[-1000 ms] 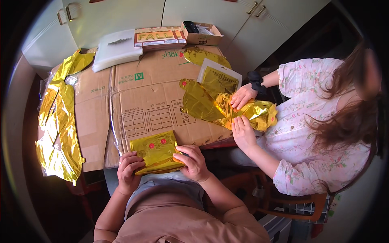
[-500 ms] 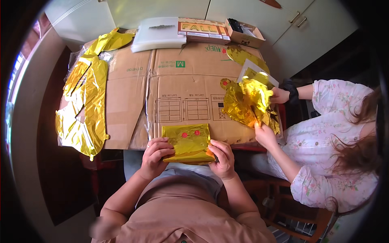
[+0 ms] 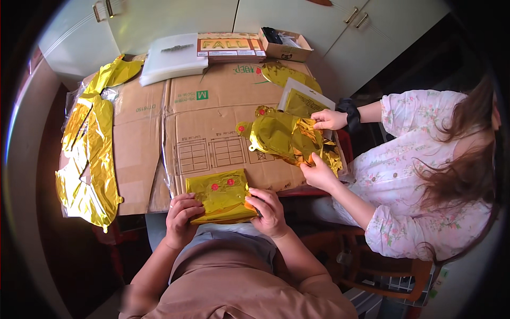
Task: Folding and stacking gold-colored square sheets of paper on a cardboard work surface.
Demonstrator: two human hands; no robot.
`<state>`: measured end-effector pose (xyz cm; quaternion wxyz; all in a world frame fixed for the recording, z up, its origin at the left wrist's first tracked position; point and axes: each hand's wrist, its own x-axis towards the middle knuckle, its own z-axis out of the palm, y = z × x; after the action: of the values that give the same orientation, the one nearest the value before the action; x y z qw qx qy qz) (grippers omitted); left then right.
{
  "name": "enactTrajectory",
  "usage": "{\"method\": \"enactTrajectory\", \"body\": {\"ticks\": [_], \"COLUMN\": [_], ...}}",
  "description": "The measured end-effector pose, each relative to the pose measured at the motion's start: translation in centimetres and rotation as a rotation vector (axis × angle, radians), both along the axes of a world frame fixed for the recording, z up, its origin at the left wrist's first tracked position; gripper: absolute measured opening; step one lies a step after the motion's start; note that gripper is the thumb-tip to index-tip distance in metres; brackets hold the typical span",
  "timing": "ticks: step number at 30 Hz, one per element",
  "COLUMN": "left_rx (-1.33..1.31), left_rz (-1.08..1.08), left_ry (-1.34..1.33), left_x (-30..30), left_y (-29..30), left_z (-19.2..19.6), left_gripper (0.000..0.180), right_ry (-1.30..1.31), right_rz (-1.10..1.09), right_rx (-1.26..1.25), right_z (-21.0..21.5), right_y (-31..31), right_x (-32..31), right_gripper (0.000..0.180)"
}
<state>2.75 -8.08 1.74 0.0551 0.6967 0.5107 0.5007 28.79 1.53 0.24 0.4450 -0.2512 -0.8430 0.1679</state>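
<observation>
The cardboard sheet (image 3: 135,159) serves as reference for all positions. Both forearms extend from below toward its near edge, with the wrists just short of that edge. The left hand (image 3: 182,219) has its fingers bent and close together, gripping the left side of the folded gold foil (image 3: 218,194); its thumb is hidden. The right hand (image 3: 270,212) has bent fingers gripping the right side; its thumb position cannot be told. The folded foil lies between the two sets of fingertips, across the near edge of the cardboard sheet, with two red spots on its upper face. At the right part of the sheet, a co-worker's nearer hand (image 3: 320,173) and farther hand (image 3: 330,120) hold a loose gold foil piece (image 3: 279,133). A white card (image 3: 322,100) lies beyond this piece, on the sheet. A long gold foil piece (image 3: 103,159) lies along the left side of the sheet. Clear plastic sleeves (image 3: 172,66), a printed stack (image 3: 231,53) and an open box (image 3: 292,53) line the far edge.
</observation>
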Motion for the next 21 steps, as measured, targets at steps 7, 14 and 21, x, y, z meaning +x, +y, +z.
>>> {"method": "enactTrajectory", "body": {"ticks": [7,14,21], "left_rx": [0.0,0.003,0.008], "left_rz": [0.004,0.013,0.008], "left_ry": [0.007,0.009,0.003], "left_x": [-0.05,-0.11,-0.2], "left_y": [-0.1,-0.16,-0.28], "left_z": [0.03,-0.21,-0.23], "left_gripper": [0.035,0.035,0.035], "right_ry": [0.004,-0.001,-0.01], "right_rz": [-0.01,-0.001,-0.009], "right_rx": [0.005,0.006,0.012], "right_z": [-0.09,-0.31,-0.19], "right_y": [-0.03,-0.14,-0.37], "right_x": [-0.13,-0.18,-0.3], "right_gripper": [0.052,0.065,0.064]}}
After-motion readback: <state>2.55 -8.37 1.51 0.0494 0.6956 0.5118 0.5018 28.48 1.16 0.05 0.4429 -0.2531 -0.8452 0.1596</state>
